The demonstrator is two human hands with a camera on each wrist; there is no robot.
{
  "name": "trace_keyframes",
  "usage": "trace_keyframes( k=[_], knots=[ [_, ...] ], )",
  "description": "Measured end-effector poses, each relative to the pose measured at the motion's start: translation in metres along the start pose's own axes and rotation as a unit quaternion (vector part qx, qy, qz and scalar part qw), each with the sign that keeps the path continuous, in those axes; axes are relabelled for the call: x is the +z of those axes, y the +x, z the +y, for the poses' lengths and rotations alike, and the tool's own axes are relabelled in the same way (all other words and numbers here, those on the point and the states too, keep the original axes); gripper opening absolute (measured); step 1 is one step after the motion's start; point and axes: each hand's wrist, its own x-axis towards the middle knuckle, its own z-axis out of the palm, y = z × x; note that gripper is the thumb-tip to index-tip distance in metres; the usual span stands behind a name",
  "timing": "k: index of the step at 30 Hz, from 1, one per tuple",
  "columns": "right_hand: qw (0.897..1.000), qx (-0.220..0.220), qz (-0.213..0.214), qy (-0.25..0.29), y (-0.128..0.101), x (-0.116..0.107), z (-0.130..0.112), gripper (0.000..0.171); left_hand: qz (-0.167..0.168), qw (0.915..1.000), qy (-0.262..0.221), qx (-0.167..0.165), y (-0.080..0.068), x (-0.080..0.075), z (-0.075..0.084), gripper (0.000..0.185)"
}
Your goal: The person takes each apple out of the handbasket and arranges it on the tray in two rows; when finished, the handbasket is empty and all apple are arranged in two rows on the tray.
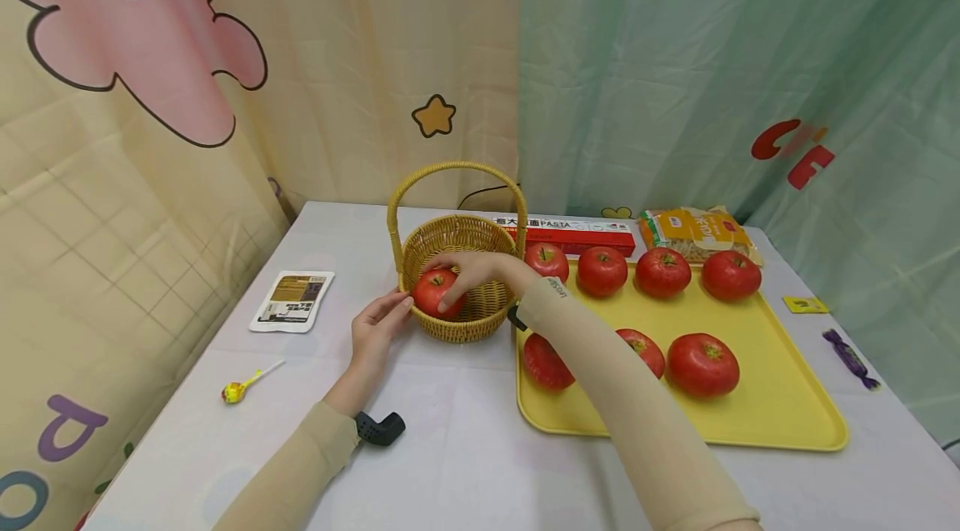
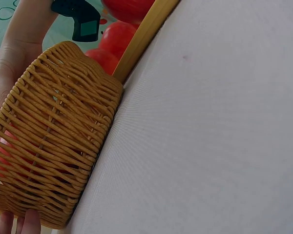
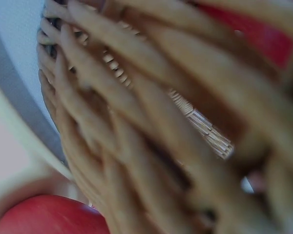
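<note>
A wicker basket (image 1: 459,331) with a tall arched handle stands on the white table. Inside it, on the left, my right hand (image 1: 471,268) grips a red apple (image 1: 433,291) from above, fingers and thumb around it. My left hand (image 1: 375,329) holds the basket's left rim, and its fingertips (image 2: 32,220) lie against the woven outer wall in the left wrist view. Through the weave (image 2: 63,122) some of the apple's red shows. The basket's strands (image 3: 136,107) fill most of the right wrist view and hide that hand's fingers.
Right of the basket lies a yellow tray (image 1: 780,398) holding several red apples (image 1: 702,365), partly under my right forearm. Behind are a red pasta box (image 1: 577,241) and a yellow food bag (image 1: 697,232). A white packet (image 1: 292,302) and lollipop (image 1: 236,391) lie left; a purple candy (image 1: 851,358), right.
</note>
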Motion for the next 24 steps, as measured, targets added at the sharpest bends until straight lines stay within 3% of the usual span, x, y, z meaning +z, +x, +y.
trace_keyframes(
  k=[13,24],
  knots=[
    [1.000,0.010,-0.007,-0.005,0.0005,0.0022,-0.0017,0.080,-0.003,1.0000,0.002,0.004,0.0003,0.0000,-0.0008,0.012],
    [1.000,-0.003,-0.004,-0.014,0.0002,0.0046,-0.0034,0.081,-0.005,1.0000,0.006,0.002,-0.0004,0.0002,0.0008,0.024]
  ],
)
